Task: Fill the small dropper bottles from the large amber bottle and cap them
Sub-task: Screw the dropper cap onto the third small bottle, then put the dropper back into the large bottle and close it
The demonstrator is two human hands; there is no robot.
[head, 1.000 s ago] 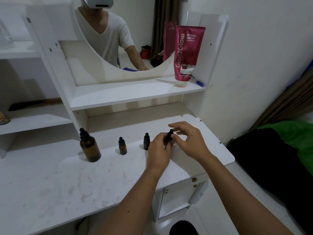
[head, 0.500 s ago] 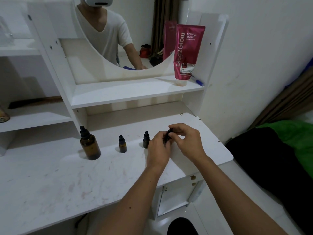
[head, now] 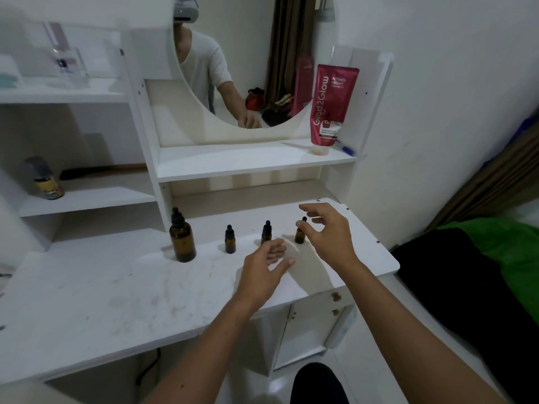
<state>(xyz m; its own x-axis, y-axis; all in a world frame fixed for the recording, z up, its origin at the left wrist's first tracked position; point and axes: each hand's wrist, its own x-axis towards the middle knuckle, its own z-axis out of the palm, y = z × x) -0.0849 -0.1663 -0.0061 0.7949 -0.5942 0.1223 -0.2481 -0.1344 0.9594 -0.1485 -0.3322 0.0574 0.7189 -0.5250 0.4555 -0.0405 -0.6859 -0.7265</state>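
Both our hands are empty, left hand [head: 267, 262] spread low, right hand [head: 328, 233] loose beside the rightmost small amber dropper bottle [head: 299, 232] standing capped on the white table [head: 116, 287]; we should check its cap sits snug.

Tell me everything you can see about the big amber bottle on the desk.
The large amber bottle stands upright on the white desk, leftmost in the row, beside the shelf upright. It looks like dark brown glass, round-bodied, topped with a black dropper cap and rubber bulb, apparently closed. Its fill level can't be told. Neither hand touches it; only the desk does.
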